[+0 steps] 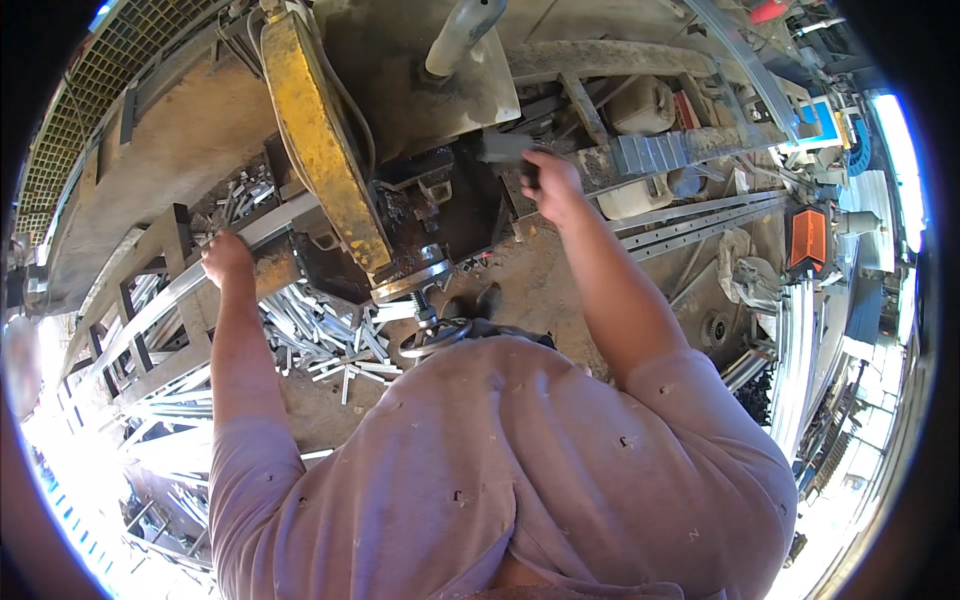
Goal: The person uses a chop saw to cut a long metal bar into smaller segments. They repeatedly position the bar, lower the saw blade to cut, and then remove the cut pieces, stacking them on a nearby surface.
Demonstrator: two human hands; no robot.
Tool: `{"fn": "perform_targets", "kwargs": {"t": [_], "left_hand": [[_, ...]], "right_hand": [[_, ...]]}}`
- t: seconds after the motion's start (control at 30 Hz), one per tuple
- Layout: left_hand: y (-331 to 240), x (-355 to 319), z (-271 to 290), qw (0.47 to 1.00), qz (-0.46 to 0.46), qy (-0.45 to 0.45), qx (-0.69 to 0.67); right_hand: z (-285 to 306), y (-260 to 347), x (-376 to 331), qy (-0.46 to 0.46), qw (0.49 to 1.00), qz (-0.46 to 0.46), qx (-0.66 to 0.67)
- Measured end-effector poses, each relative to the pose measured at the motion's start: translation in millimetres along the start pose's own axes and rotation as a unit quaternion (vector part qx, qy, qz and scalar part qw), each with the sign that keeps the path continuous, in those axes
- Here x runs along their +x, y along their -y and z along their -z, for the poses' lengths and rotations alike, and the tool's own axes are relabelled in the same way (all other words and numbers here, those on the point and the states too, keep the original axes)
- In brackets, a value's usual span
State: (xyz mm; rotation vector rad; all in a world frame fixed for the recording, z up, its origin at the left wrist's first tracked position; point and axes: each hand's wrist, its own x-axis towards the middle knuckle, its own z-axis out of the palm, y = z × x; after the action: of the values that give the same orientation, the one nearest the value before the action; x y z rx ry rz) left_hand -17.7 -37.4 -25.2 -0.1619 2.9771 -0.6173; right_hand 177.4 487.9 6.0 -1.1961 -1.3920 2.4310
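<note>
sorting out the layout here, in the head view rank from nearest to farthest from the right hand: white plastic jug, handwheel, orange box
From the right hand, on a dark handle by the machine:
1. White plastic jug, just beyond the hand, to its right.
2. Handwheel, lower down, near the person's body, to the left.
3. Orange box, far out on the right.

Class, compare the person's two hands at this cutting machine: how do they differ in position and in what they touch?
The left hand rests low on a long pale metal bar; the right hand reaches higher, closed round a dark handle. The left hand lies left of the yellow guard, the right hand right of it. Both are bare.
</note>
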Motion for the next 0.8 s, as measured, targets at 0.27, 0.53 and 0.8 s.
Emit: {"fn": "perform_targets", "kwargs": {"t": [0.27,0.53,0.8], "left_hand": [[2.1,6.4,-5.5,0.999,-0.02,-0.019,-0.019],[2.5,6.3,-6.6,0.998,-0.021,-0.045,-0.041],[2.3,8.0,-10.8,0.997,-0.033,-0.04,-0.048]], "right_hand": [[69.6,-42.8,-24.5,-0.081,0.994,-0.04,0.067],[126.0,-60.7,-66.8,-0.123,0.991,0.001,-0.044],[247.6,-176.3,-137.6,-0.125,0.946,-0.204,-0.217]]}}
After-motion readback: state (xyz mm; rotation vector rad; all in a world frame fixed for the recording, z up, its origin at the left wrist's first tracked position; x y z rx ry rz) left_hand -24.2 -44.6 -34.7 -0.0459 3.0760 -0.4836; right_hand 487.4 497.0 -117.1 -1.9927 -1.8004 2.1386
